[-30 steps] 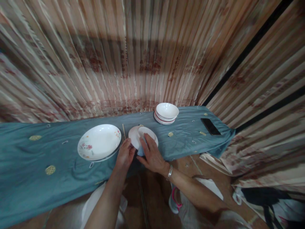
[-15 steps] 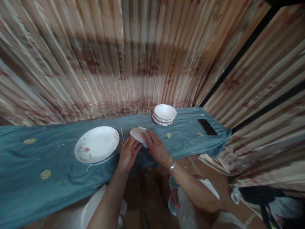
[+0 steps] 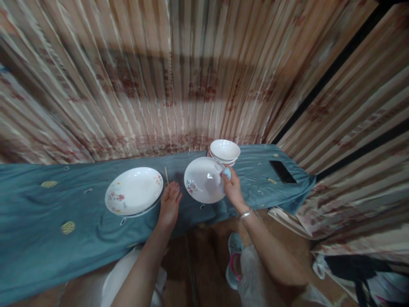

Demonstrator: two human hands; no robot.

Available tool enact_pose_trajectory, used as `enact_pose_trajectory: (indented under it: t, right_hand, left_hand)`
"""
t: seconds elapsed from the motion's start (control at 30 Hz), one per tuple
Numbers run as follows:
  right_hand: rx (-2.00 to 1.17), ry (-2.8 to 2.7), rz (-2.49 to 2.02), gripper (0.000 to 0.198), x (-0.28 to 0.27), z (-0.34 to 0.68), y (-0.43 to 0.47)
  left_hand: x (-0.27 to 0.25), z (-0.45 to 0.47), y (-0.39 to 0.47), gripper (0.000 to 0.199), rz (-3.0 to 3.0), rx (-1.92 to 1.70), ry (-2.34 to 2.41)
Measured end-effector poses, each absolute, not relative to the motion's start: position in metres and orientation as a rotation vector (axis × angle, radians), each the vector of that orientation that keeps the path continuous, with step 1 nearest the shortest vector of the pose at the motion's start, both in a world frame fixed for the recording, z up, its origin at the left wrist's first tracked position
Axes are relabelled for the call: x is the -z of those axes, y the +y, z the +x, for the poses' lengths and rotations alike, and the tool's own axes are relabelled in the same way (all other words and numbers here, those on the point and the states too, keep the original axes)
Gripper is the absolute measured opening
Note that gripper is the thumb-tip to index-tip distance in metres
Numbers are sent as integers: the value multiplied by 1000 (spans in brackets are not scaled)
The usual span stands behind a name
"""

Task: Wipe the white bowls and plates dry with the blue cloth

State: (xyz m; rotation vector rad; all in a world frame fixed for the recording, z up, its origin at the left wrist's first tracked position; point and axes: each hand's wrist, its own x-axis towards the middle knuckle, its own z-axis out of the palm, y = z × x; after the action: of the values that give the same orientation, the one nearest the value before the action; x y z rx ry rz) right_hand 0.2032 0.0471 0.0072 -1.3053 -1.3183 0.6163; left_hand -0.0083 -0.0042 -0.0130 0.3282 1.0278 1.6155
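At the left of the frame, a stack of large floral plates (image 3: 132,192) lay face up on the teal tablecloth (image 3: 28,221); at least two rims showed, and I judged this group already in order. A thin stick (image 3: 166,174) lay just right of it. My left hand (image 3: 171,198), left of centre, had its fingers loosely extended and, as far as visible, held nothing. The single floral plate (image 3: 204,183) was located at the centre, apart from the plate stack and not yet set down; I judged work on this piece unfinished. Behind its upper right edge, the bowls (image 3: 225,149) stood upright and nested, apparently in order. My right hand (image 3: 234,187), right of centre, gripped the plate's right rim together with a light-blue piece (image 3: 227,172), cloth or sponge. At the right, a black phone (image 3: 283,172) lay flat, displaying no readable brand. Across the top, the red print on the curtain (image 3: 204,85) possibly included characters, none legible; the tablecloth's small rectangular marks were likewise unreadable.
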Motion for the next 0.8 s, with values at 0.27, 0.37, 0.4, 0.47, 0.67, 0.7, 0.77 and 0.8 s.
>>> enact_pose_trajectory:
  t: [0.27, 0.37, 0.4, 0.47, 0.67, 0.7, 0.77, 0.8]
  right_hand:
    - [-1132, -885, -1242, 37, 13, 206, 48]
    - [-1167, -893, -1295, 36, 17, 214, 48]
    - [-1160, -901, -1313, 35, 18, 216, 48]
    - [-1137, -926, -1351, 32, 22, 222, 50]
    - [-929, -1102, -1516, 25, 29, 247, 58]
    - [-880, -1140, -1548, 24, 29, 252, 59]
    - [-790, -1216, -1615, 19, 29, 263, 60]
    - [-750, -1253, -1650, 17, 28, 268, 60]
  left_hand:
    - [6, -1, -22, 34, 422, -1317, 954]
    - [7, 5, -24, 39, 442, -1303, 958]
    - [10, 8, -24, 39, 439, -1304, 972]
    - [15, 13, -22, 39, 423, -1308, 1001]
    - [26, 32, -21, 38, 466, -1309, 1034]
    - [27, 34, -21, 39, 484, -1305, 1036]
    - [27, 39, -21, 40, 517, -1298, 1035]
    - [27, 42, -21, 40, 534, -1292, 1032]
